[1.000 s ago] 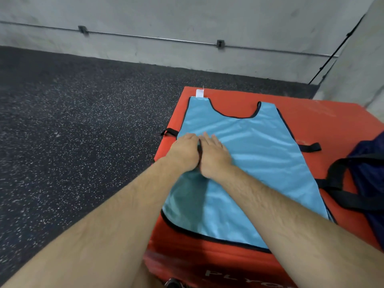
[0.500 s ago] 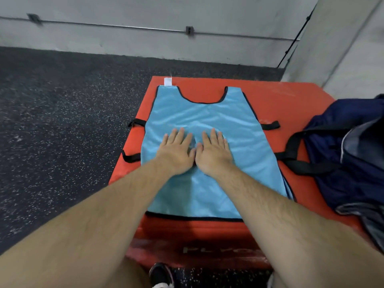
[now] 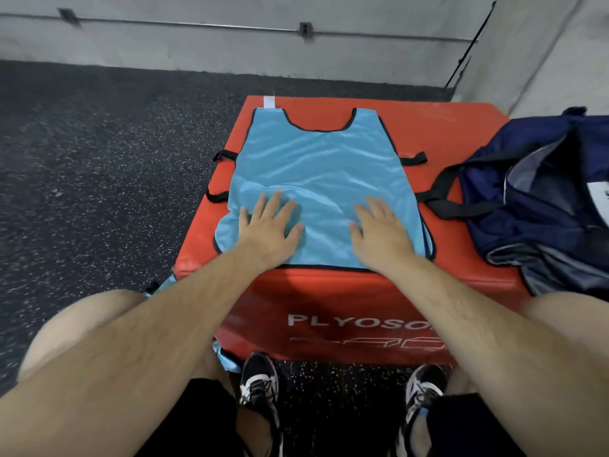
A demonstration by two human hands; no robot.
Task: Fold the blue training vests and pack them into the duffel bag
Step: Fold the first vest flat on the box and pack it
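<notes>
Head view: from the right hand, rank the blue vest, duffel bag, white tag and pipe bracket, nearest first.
1. blue vest, directly under the right hand.
2. duffel bag, to the right on the red box.
3. white tag, at the vest's far left shoulder.
4. pipe bracket, on the back wall.

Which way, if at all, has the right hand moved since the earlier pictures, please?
Yes: the right hand slid right across the vest, from its middle toward its right edge.

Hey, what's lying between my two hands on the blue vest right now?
Only the blue vest itself: in the head view its fabric lies bare between the left hand and right hand.
</notes>
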